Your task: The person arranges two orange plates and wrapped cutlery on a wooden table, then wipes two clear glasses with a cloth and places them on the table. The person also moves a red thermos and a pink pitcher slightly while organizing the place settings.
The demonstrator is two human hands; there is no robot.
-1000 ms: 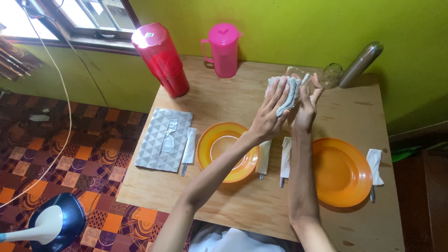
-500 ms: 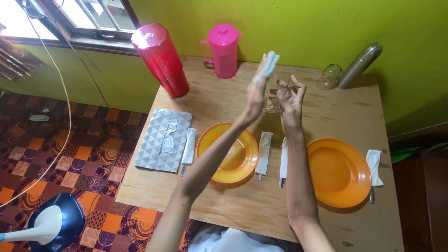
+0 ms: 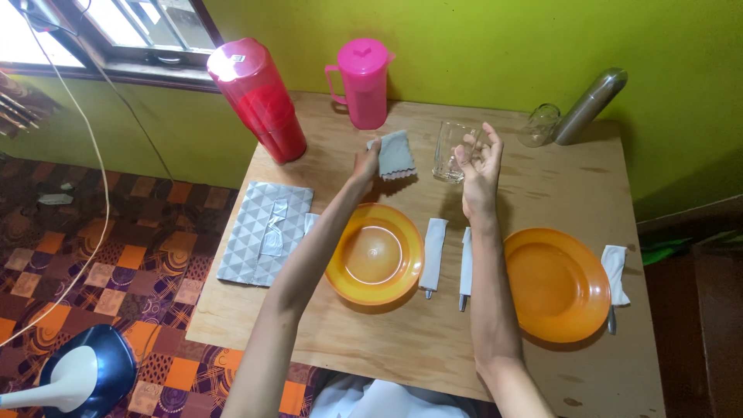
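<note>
The right hand (image 3: 478,161) grips a clear glass (image 3: 449,152) by its side wall — light, slick, breakable — just right of the soft grey cloth (image 3: 395,154) pinched in the left hand (image 3: 365,164).

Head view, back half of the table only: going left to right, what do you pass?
Red lidded container → pink pitcher → left hand holding a grey cloth → clear glass held by the right hand → second glass lying on its side → steel flask.

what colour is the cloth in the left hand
Pale grey cloth, pinched by the left hand, head view.
</note>
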